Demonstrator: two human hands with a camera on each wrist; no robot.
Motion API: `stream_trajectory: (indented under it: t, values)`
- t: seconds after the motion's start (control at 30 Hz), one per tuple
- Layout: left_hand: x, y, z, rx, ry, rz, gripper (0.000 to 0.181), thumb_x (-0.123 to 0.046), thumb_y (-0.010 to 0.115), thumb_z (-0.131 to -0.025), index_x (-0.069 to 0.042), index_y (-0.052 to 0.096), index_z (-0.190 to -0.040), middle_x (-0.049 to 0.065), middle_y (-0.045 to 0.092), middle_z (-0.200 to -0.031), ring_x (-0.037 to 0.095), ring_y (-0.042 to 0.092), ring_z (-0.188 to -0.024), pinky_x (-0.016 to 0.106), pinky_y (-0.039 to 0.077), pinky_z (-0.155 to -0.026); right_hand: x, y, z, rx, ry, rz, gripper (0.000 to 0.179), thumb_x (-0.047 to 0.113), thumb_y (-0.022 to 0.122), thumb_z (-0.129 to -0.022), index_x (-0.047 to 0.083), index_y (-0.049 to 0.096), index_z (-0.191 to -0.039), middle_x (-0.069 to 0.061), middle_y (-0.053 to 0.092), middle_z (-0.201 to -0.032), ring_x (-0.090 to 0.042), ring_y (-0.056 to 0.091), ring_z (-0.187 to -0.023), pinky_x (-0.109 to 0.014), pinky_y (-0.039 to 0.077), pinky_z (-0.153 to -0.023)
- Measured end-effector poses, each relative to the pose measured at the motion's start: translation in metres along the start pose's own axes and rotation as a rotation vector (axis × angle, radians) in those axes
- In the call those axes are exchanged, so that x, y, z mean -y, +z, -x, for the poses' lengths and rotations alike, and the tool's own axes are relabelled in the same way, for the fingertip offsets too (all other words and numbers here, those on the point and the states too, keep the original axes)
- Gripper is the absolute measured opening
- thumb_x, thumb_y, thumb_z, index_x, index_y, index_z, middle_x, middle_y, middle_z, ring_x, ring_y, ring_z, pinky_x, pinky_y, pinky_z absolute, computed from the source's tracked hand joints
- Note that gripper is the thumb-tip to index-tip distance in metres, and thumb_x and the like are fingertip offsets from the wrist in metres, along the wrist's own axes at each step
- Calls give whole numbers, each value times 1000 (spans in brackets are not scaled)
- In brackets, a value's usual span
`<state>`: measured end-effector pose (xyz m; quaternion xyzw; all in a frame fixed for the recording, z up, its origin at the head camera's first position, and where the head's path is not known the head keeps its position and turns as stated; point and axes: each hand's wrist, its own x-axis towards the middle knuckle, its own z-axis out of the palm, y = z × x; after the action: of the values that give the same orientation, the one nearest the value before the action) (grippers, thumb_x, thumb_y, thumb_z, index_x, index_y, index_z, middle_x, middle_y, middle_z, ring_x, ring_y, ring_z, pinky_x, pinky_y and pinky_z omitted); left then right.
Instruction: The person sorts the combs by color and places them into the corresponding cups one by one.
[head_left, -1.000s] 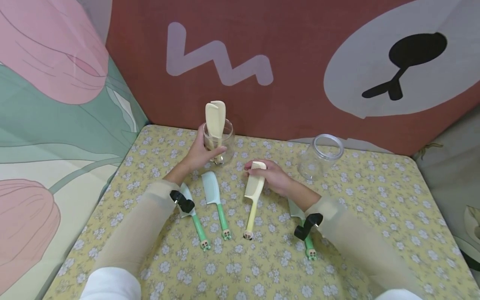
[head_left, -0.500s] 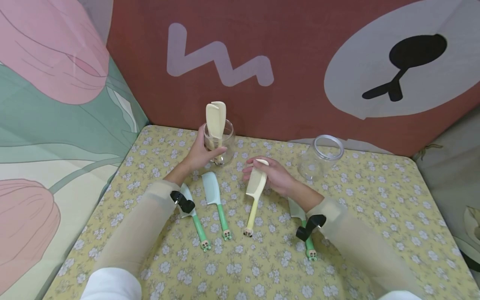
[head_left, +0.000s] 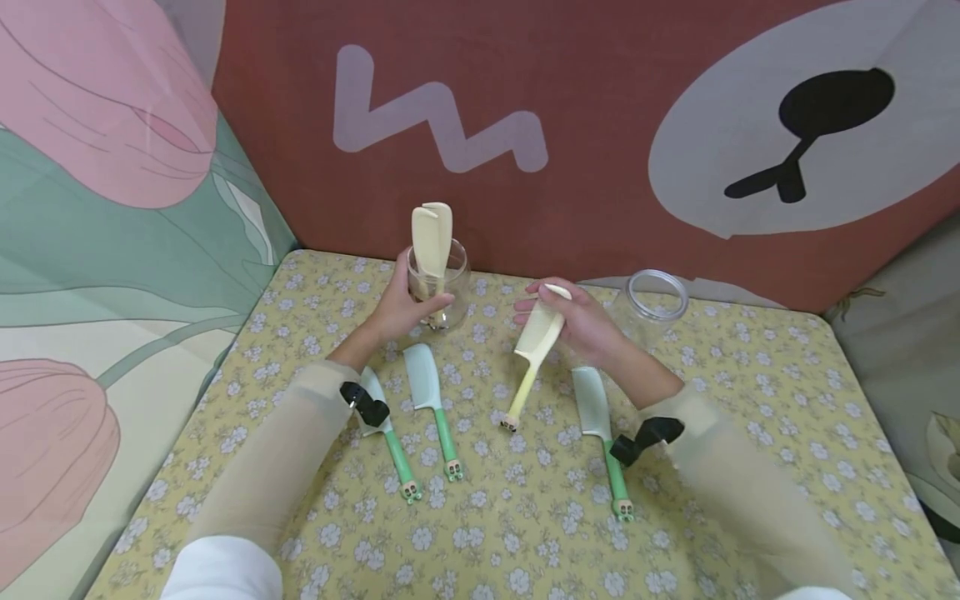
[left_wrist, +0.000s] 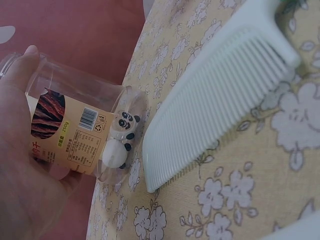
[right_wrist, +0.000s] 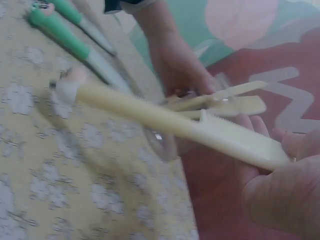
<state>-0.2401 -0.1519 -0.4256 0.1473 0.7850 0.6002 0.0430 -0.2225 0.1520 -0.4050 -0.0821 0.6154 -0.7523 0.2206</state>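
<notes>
My left hand [head_left: 405,304] grips a clear plastic jar [head_left: 454,287] near the back left of the table. Two cream combs [head_left: 431,237] stand in it, teeth ends up; the left wrist view shows panda-head handle ends [left_wrist: 125,125] at its bottom and a printed label [left_wrist: 70,132] on its side. My right hand [head_left: 581,321] pinches a yellow comb [head_left: 538,333] by its toothed end, handle hanging down toward me, raised off the table. Beyond that hand is a second clear jar [head_left: 652,304], partly hidden by it.
Green-handled combs lie on the flowered tablecloth [head_left: 480,533]: one partly under the left wrist [head_left: 397,458], one beside it [head_left: 431,400], and a third comb [head_left: 600,417] near the right wrist. A printed red cloth [head_left: 600,192] hangs behind the table.
My right hand has lifted the yellow comb and carried it right and away from me, uncovering more of the right green-handled comb. The left hand and its jar stay put.
</notes>
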Motion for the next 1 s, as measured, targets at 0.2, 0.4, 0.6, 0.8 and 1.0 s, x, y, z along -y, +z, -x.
stream_trajectory:
  t: [0.2, 0.4, 0.6, 0.8, 1.0]
  values:
    - [4, 0, -2, -8, -1, 18, 98, -10, 74, -94, -10, 3, -161, 22, 27, -158, 37, 34, -143, 55, 32, -115, 26, -4, 2, -52, -67, -27, 21, 22, 47, -110, 9, 62, -114, -10, 75, -106, -22, 75, -96, -37, 59, -86]
    - [-10, 0, 4, -5, -17, -3, 97, -9, 74, -94, -7, 3, -161, 23, 26, -159, 38, 34, -144, 54, 33, -115, 51, 0, 0, -88, -141, -61, 24, 25, 51, -108, 4, 59, -118, -11, 76, -104, -22, 75, -96, -35, 59, -86]
    - [-11, 0, 4, -3, -8, -14, 96, -8, 73, -94, -5, 3, -160, 24, 26, -158, 38, 33, -144, 54, 31, -116, 74, 7, -3, -92, -226, -56, 22, 23, 54, -107, 4, 60, -117, -11, 76, -102, -23, 75, -93, -35, 60, -83]
    - [-9, 0, 4, 3, -15, -11, 97, -10, 74, -94, -8, 3, -161, 23, 26, -158, 38, 34, -143, 54, 34, -114, 91, 13, -9, -109, -275, -73, 25, 20, 56, -106, -1, 58, -119, -13, 76, -101, -25, 76, -92, -37, 61, -81]
    - [-10, 0, 4, 8, -10, -13, 97, -10, 74, -94, -7, 3, -160, 23, 27, -158, 39, 35, -143, 55, 35, -113, 101, 18, -15, -95, -325, -90, 25, 17, 55, -105, -4, 58, -118, -16, 75, -99, -26, 75, -91, -38, 60, -85]
